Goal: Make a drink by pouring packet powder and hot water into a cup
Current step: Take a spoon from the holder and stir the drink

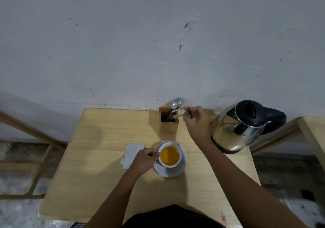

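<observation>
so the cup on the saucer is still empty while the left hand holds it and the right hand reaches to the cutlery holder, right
Not quite: the cup is not empty. The head view shows it filled with an orange-yellow drink. The rest holds: it sits on the saucer, the left hand is at its side, and the right hand reaches to the cutlery holder.

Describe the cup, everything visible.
The cup is white, ceramic-looking and round, standing upright on a white saucer near the table's middle. It holds an orange-yellow liquid close to the rim. The left hand touches its left side, where a handle would sit; the handle itself is hidden.
</observation>
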The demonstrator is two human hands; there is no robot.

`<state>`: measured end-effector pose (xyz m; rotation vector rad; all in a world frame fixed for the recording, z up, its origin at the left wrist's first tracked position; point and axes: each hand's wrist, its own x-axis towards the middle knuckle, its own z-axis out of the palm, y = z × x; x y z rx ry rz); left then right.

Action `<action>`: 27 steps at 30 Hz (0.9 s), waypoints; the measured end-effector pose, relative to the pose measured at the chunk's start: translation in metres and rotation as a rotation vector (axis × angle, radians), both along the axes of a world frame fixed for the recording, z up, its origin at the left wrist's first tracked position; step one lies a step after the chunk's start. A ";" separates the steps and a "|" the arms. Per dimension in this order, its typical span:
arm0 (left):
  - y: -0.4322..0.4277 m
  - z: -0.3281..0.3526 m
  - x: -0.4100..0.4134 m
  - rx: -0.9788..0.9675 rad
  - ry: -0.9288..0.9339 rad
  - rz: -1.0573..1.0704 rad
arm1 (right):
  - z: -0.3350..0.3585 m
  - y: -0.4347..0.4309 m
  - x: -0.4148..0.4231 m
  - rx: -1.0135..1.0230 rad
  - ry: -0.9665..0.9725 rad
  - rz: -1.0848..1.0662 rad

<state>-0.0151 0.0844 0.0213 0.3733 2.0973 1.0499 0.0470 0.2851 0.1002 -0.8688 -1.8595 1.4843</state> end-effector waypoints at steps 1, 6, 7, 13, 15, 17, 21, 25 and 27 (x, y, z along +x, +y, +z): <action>0.000 0.000 0.000 0.005 -0.002 -0.002 | 0.008 -0.005 0.008 -0.031 0.108 -0.016; -0.001 0.000 0.001 0.030 -0.007 0.010 | 0.036 -0.030 0.046 -0.013 0.173 -0.045; -0.001 0.000 0.001 0.034 0.000 0.004 | 0.033 -0.034 0.052 -0.023 0.105 -0.004; 0.001 0.005 0.002 0.034 0.053 -0.024 | -0.007 -0.038 0.073 -0.079 -0.504 0.278; 0.001 0.004 0.002 0.025 0.071 -0.031 | -0.014 -0.045 0.080 -0.068 -0.590 0.354; 0.000 0.003 0.003 0.026 0.090 -0.036 | -0.018 -0.052 0.087 -0.007 -0.639 0.392; 0.000 0.003 0.003 0.033 0.106 -0.050 | -0.021 -0.060 0.095 0.123 -0.851 0.420; -0.001 0.000 0.002 0.046 0.099 -0.055 | -0.019 -0.065 0.085 0.415 -1.080 0.433; -0.002 -0.002 0.003 0.063 0.092 -0.047 | -0.018 -0.065 0.080 0.462 -1.113 0.442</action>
